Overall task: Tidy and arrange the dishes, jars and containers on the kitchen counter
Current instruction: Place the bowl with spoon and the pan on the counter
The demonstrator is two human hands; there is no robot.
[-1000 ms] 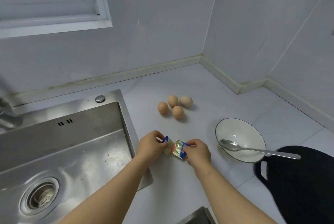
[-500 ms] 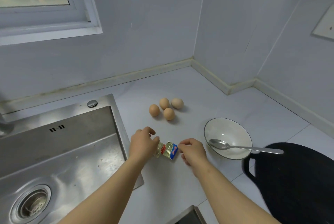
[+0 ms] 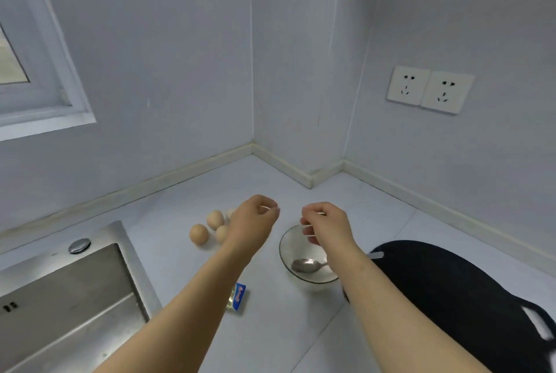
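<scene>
Left hand point(image 3: 255, 222) and right hand point(image 3: 328, 226) have lifted off the packet point(image 3: 237, 297), which lies on the bench point(image 3: 301, 330) by the sink point(image 3: 140, 270). Both grips released, loosely curled, empty, free for the dishes.

Home kitchen, clearly: a stainless sink point(image 3: 75, 297) set into a pale worktop point(image 3: 270, 339), eggs point(image 3: 198, 233) out near the corner, a bowl point(image 3: 284, 240) with a spoon point(image 3: 304, 265) in it, twin wall sockets point(image 3: 430, 89), and a window point(image 3: 36, 71) on the left.

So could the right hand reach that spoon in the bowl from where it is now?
Probably yes. The right hand hangs just above the bowl, and the spoon lies inside it, scoop end bare with nothing over it. Only the handle is partly hidden under the forearm.
</scene>
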